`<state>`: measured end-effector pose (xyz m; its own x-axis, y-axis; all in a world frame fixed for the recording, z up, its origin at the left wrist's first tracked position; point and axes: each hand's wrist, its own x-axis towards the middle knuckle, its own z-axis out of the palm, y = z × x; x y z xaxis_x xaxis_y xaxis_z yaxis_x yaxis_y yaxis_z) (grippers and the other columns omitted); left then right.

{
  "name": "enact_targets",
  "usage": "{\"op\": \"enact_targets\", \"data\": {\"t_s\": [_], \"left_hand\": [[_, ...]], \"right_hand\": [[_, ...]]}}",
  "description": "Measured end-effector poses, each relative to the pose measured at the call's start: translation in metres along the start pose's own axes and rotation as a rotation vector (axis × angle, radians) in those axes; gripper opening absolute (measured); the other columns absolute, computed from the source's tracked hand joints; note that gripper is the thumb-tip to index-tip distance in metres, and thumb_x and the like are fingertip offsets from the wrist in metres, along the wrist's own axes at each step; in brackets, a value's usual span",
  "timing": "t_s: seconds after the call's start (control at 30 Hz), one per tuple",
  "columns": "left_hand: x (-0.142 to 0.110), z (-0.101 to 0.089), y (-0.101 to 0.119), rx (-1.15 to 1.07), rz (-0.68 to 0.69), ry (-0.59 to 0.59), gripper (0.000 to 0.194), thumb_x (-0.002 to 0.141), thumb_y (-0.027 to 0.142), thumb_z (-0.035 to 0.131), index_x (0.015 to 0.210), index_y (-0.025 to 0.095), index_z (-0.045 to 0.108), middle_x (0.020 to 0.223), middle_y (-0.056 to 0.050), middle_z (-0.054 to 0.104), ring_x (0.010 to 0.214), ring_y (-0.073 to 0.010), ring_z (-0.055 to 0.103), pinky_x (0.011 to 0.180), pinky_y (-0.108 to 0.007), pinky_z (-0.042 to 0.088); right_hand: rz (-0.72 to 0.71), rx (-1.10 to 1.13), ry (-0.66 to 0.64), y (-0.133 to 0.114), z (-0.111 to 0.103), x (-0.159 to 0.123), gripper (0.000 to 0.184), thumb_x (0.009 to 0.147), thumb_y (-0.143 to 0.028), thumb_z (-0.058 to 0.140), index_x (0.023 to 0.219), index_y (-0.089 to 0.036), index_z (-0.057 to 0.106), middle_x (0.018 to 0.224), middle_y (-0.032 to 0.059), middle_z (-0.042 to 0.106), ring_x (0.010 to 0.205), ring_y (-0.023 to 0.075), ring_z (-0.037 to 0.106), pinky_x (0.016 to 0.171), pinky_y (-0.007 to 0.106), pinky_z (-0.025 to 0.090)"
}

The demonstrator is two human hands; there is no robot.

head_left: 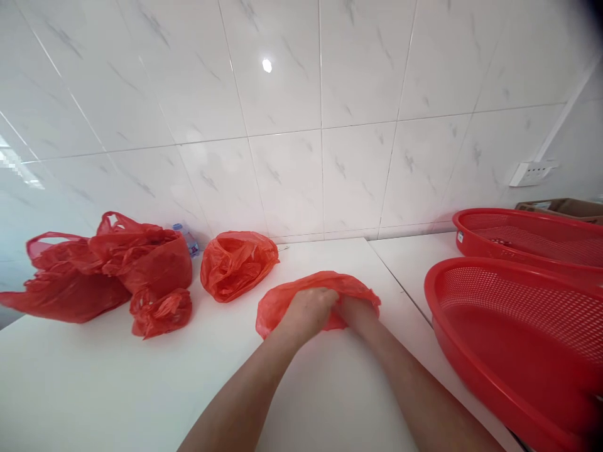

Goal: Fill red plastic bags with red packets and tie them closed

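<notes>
A thin red plastic bag (277,304) lies on the white table in front of me, its mouth towards me. My left hand (313,307) is closed on the bag's edge, fingers curled in a pinch near its middle. My right hand (355,311) reaches into the bag just to the right of the left one. Its fingers are hidden by the bag and the left hand. Another crumpled red plastic bag (239,263) rests beyond and to the left, apart from both hands.
Filled red carrier bags (155,260) and a small knotted red bag (162,311) stand at the left, with a clear bottle (188,238) behind them. Two red perforated baskets (471,370) are on the right. A tiled wall (292,182) with a socket (530,174) rises behind.
</notes>
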<state>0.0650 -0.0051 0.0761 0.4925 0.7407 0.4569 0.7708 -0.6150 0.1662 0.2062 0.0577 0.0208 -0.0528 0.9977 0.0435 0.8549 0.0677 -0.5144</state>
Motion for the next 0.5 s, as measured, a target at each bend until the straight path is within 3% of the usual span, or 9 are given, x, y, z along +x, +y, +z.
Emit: {"op": "enact_targets", "data": {"t_s": [0.07, 0.2, 0.33, 0.5], "left_hand": [[0.008, 0.010, -0.019, 0.168, -0.248, -0.174, 0.019, 0.080, 0.010, 0.044, 0.074, 0.020, 0.059, 0.073, -0.004, 0.062, 0.070, -0.0180, 0.060, 0.061, -0.028, 0.044], [0.010, 0.008, -0.061, 0.272, -0.476, -0.219, 0.015, 0.077, 0.012, 0.048, 0.083, 0.017, 0.060, 0.078, -0.009, 0.063, 0.078, -0.0235, 0.062, 0.064, -0.031, 0.046], [-0.003, 0.002, -0.070, 0.273, -0.506, -0.365, 0.034, 0.069, 0.013, 0.053, 0.102, 0.020, 0.056, 0.087, -0.008, 0.064, 0.081, -0.0232, 0.062, 0.060, -0.028, 0.045], [-0.011, 0.002, -0.051, 0.244, -0.418, -0.434, 0.068, 0.059, 0.016, 0.060, 0.124, 0.027, 0.044, 0.101, -0.008, 0.062, 0.086, -0.0241, 0.061, 0.060, -0.026, 0.045]], "right_hand": [[-0.056, 0.042, -0.032, 0.002, -0.003, -0.004, 0.027, 0.083, -0.044, 0.047, 0.091, -0.023, 0.061, 0.083, 0.0050, 0.065, 0.073, 0.0185, 0.059, 0.056, 0.026, 0.039], [-0.035, 0.073, -0.058, 0.015, -0.005, -0.003, 0.041, 0.091, -0.047, 0.026, 0.097, -0.026, 0.061, 0.081, 0.0035, 0.065, 0.077, 0.0187, 0.060, 0.062, 0.027, 0.040], [-0.006, 0.081, -0.067, 0.021, -0.004, 0.004, 0.029, 0.086, -0.044, 0.040, 0.088, -0.027, 0.063, 0.082, 0.0034, 0.065, 0.074, 0.0197, 0.060, 0.062, 0.029, 0.039], [-0.035, 0.087, 0.030, 0.008, -0.006, -0.005, 0.027, 0.085, -0.043, 0.041, 0.085, -0.025, 0.062, 0.086, 0.0049, 0.064, 0.075, 0.0203, 0.058, 0.062, 0.029, 0.039]]}}
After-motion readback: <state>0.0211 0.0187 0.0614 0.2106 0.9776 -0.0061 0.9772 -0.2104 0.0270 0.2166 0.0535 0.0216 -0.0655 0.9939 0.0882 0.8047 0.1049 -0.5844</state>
